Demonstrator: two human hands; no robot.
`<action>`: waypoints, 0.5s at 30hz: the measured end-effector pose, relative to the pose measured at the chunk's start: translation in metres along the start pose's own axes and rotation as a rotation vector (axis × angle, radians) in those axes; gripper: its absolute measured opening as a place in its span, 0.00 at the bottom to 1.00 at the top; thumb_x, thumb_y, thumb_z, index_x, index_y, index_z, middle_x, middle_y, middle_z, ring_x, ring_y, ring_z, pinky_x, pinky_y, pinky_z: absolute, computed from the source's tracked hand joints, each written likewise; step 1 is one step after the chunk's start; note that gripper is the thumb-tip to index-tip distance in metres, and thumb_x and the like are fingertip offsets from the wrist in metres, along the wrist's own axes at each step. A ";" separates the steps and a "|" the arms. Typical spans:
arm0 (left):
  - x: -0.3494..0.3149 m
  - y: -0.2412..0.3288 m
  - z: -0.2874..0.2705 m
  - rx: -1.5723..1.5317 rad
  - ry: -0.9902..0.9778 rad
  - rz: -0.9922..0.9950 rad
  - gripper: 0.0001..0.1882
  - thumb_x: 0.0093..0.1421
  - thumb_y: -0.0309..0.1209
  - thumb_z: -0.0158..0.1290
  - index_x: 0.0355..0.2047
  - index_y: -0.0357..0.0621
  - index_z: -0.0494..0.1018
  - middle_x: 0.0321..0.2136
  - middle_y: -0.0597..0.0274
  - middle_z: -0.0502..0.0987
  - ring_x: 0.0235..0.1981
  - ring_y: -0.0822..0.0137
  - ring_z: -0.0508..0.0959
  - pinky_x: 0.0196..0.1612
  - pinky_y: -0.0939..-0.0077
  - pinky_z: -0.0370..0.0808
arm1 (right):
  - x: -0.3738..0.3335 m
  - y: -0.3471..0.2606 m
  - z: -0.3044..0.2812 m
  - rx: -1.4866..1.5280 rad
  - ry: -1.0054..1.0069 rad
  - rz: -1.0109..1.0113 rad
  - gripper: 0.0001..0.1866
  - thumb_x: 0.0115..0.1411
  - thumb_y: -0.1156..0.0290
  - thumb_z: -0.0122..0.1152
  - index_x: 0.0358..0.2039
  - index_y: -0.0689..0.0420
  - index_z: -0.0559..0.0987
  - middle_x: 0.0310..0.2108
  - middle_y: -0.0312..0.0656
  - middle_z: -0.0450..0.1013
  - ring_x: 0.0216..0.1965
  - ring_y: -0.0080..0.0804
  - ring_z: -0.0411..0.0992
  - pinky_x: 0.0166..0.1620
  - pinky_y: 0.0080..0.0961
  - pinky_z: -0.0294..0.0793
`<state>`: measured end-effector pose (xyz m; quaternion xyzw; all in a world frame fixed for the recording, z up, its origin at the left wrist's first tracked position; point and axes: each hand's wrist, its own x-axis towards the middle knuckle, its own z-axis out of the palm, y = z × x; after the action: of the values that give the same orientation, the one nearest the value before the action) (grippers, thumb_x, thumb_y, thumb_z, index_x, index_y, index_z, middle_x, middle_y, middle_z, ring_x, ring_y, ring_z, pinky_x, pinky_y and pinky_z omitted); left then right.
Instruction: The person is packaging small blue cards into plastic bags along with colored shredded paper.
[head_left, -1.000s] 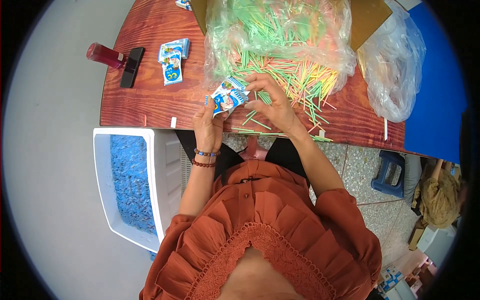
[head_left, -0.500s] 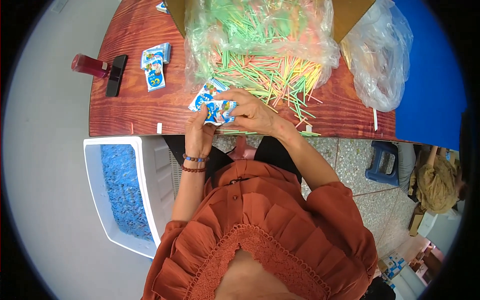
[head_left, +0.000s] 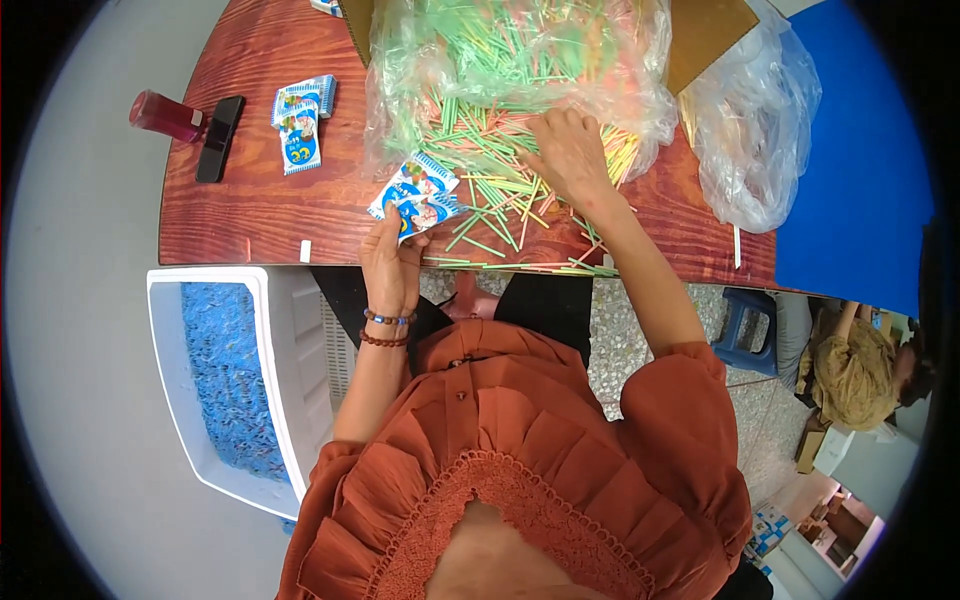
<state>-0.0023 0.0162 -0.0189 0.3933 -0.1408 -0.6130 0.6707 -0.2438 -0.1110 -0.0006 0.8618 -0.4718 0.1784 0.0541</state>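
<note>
We see our left hand (head_left: 392,262) at the near edge of the reddish-brown wooden tabletop (head_left: 250,210), fingers closed around a small fan of blue-and-white printed paper packets (head_left: 418,197) held just left of the frame's centre, apparently kept up off the wood so they stay gathered and ready. Our right hand (head_left: 566,152) reaches further up the frame, palm down and fingers spread narrowly over a loose heap of thin green, yellow and pink plastic sticks (head_left: 497,190); whether it pinches any stick we cannot tell. The sticks spill from a large crumpled clear plastic bag (head_left: 510,70) lying open on flat brown cardboard (head_left: 705,35) in the upper middle — probably so they can be raked out by hand.

Toward the upper left lie two more of the same packets (head_left: 300,125), set apart from the heap, beside a black phone (head_left: 219,137) and a dark red bottle (head_left: 165,116) on its side. An emptier clear bag (head_left: 755,130) slumps at the upper right. Below the tabletop's edge, at the left, stands a white plastic crate (head_left: 290,380) lined with blue material — close enough to reach.
</note>
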 end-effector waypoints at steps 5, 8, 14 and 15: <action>0.001 0.001 -0.005 -0.020 0.026 -0.034 0.12 0.67 0.34 0.50 0.33 0.39 0.76 0.31 0.62 0.80 0.26 0.73 0.75 0.32 0.78 0.75 | 0.008 -0.002 0.017 -0.109 -0.045 -0.043 0.12 0.48 0.68 0.62 0.34 0.57 0.75 0.34 0.42 0.69 0.40 0.39 0.67 0.44 0.37 0.61; 0.002 0.002 -0.007 -0.015 0.009 -0.034 0.12 0.67 0.34 0.50 0.34 0.39 0.76 0.32 0.62 0.80 0.27 0.73 0.76 0.32 0.79 0.75 | 0.012 -0.004 0.022 -0.144 -0.054 -0.056 0.10 0.49 0.70 0.59 0.32 0.58 0.74 0.34 0.43 0.69 0.40 0.40 0.67 0.44 0.38 0.61; -0.001 0.002 0.000 -0.047 0.040 -0.046 0.12 0.67 0.35 0.50 0.37 0.38 0.76 0.33 0.62 0.80 0.28 0.72 0.76 0.33 0.79 0.74 | 0.006 0.001 0.018 -0.056 -0.046 -0.083 0.11 0.55 0.67 0.58 0.35 0.62 0.74 0.37 0.48 0.68 0.42 0.43 0.66 0.46 0.39 0.61; -0.002 0.002 0.000 -0.048 0.042 -0.044 0.12 0.67 0.35 0.50 0.37 0.38 0.76 0.33 0.62 0.80 0.28 0.72 0.76 0.33 0.79 0.74 | 0.005 0.002 0.015 0.005 -0.046 -0.061 0.13 0.58 0.66 0.57 0.37 0.63 0.73 0.38 0.49 0.68 0.43 0.45 0.66 0.46 0.40 0.61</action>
<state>-0.0010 0.0178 -0.0167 0.3927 -0.1032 -0.6222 0.6693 -0.2390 -0.1195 -0.0129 0.8799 -0.4458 0.1577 0.0466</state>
